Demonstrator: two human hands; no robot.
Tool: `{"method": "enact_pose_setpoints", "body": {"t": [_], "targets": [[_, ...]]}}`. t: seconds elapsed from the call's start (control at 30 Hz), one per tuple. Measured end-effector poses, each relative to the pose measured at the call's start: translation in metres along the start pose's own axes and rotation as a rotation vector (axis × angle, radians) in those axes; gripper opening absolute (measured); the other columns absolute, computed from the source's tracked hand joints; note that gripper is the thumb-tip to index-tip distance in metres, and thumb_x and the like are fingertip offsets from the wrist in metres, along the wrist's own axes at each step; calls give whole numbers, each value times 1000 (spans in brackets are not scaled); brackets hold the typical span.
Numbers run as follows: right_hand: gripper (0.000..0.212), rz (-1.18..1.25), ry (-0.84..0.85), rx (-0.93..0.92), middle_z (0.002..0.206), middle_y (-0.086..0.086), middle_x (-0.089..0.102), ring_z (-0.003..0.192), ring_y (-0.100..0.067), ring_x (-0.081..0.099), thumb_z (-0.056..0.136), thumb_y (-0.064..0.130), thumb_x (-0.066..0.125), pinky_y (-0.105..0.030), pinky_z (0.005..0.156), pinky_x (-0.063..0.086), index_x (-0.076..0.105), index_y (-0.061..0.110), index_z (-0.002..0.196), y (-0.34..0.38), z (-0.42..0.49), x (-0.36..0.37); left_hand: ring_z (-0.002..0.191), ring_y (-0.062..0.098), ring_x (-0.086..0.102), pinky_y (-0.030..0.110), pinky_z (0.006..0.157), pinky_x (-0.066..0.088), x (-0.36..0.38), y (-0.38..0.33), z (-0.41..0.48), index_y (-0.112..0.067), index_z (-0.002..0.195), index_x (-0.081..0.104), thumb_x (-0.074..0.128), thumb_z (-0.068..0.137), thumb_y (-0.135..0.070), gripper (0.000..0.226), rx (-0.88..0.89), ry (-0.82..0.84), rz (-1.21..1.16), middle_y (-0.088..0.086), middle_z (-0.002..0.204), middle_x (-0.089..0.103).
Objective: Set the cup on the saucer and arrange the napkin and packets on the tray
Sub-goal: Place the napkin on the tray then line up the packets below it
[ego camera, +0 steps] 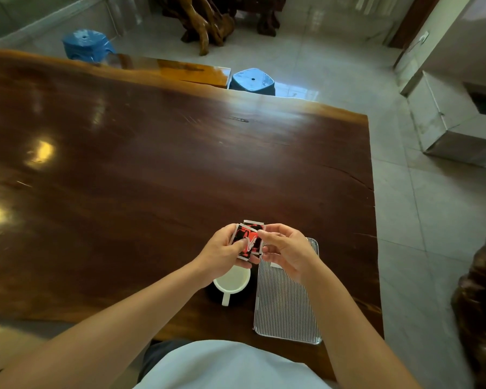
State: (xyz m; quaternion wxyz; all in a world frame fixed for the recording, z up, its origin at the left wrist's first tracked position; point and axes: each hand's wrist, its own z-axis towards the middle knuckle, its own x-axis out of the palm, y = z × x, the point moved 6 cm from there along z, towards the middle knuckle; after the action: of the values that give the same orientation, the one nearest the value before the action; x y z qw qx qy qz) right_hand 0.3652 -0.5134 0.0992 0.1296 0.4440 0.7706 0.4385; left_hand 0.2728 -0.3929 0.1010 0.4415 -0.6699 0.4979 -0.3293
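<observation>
Red-and-black packets (247, 239) are held up above the table between both hands. My left hand (222, 254) grips them from the left with the thumb across the front. My right hand (286, 251) pinches their right edge. Below the left hand a white cup (232, 280) stands on a dark saucer (243, 299), its handle pointing toward me. To the right of the cup lies a striped rectangular tray (286, 307), partly covered by my right hand. A small white piece, perhaps the napkin (275, 265), shows on the tray under the right hand.
The dark polished wooden table (152, 169) stretches far and left. Its right edge runs just beyond the tray. Two blue stools (253, 81) stand past the far edge. A metal box (455, 119) sits on the floor at right.
</observation>
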Motion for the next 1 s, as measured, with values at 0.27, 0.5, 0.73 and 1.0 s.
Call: {"method": "enact_pose_setpoints", "body": {"t": [0.27,0.5,0.73,1.0], "targets": [[21,-61,31,-34,86,-9,73,74,-19,69,97,21,62,-31,67,56,68,2,101,4,3,-1,79,20,76,37,66,64,-7,0,7,-15,115,69,57,101,-28,23,23,-126,129,6,98,77],[23,38,66,-35,96,-17,73,85,-27,72,93,15,66,-37,73,58,67,-2,108,5,3,2,73,20,75,33,63,64,-6,-1,7,-10,116,65,52,104,-18,20,4,-141,5,12,96,75],[18,-18,64,-16,98,-14,76,93,-26,73,95,9,63,-45,85,58,71,4,111,3,2,-1,77,20,77,31,61,62,-6,3,7,-18,113,64,56,101,-25,16,15,-143,47,8,100,76],[20,-56,44,10,97,-12,77,92,-26,73,97,18,62,-40,79,58,73,6,107,-3,0,-2,76,20,75,33,62,62,-8,10,5,-15,117,65,55,101,-31,25,-13,-172,75,9,99,76]]}}
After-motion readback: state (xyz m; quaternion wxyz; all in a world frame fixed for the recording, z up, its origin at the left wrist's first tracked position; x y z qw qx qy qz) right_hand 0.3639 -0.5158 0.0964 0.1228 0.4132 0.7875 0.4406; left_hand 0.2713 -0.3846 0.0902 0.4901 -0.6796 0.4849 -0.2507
